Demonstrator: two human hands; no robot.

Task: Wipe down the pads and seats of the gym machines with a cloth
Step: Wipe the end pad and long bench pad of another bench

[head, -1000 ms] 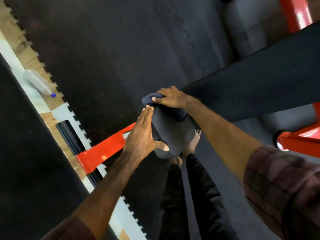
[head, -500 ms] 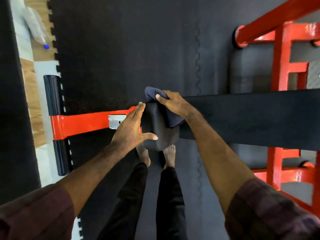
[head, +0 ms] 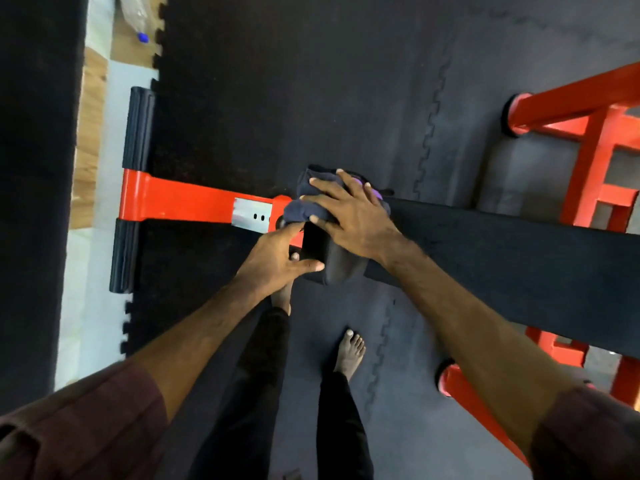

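The black padded surface (head: 502,258) is carried by a red frame (head: 180,200) set on the dark interlocking floor mats (head: 311,81), and a dark cloth (head: 308,206) is draped over its end.

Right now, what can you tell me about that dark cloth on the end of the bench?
The cloth is dark navy, soft and bunched into folds. It lies draped over the top of the small black pad at the bench's end. The right hand presses it down with spread fingers; the left hand holds the pad's side just below it.
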